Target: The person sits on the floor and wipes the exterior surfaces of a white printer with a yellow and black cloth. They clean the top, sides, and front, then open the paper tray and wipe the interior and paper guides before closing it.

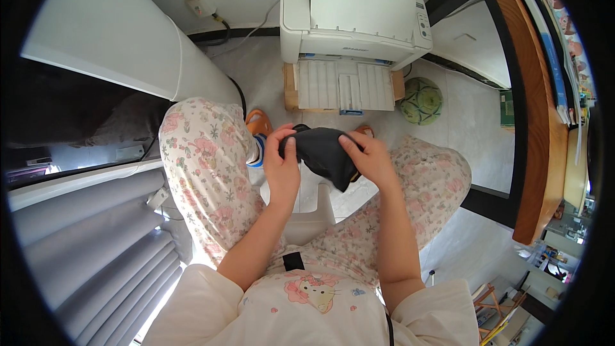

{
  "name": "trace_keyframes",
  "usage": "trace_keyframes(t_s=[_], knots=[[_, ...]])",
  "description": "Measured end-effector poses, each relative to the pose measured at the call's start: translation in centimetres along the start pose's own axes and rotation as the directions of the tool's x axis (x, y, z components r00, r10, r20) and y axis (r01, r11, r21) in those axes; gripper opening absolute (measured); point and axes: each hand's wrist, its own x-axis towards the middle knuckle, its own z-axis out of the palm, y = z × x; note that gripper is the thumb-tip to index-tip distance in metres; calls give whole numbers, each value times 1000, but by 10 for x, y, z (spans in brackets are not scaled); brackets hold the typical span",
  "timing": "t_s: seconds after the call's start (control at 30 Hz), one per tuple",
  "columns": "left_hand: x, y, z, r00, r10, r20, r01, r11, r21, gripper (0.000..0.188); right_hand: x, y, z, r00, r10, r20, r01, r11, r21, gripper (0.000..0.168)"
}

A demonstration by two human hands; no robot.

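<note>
A black, soft item [326,151], perhaps cloth or a small pouch, is stretched between both hands above the gap between the knees. My left hand [284,156] pinches its left end between thumb and fingers. On the other side my right hand [367,156] grips the upper right edge, thumb on top. The item's lower corner hangs down at a point, and a small yellowish edge shows beside it. What it holds inside, if anything, is hidden. Beneath the hands lies part of a white plastic stool [312,218].
A white printer [362,7] stands ahead on the floor side, with its paper tray [319,86] out over a wooden support. Right of it rests a green ball [421,101]. A wooden desk edge [543,105] runs along the right; a white cabinet [110,29] and grey curtain [91,230] flank the left.
</note>
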Motion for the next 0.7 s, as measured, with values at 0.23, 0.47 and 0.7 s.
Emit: trace_keyframes(t_s=[0.23,0.47,0.7], knots=[[4,-7,-1,974,-181,133,189,981,-50,13,6,-8,-6,851,-503,151,489,864,117,22],[-8,-7,18,987,-45,154,49,999,-22,16,25,-14,30,969,-124,212,-78,663,745,60],[16,-10,32,919,-390,50,383,859,-340,21,83,-26,50,914,-345,-215,310,933,-181,36]])
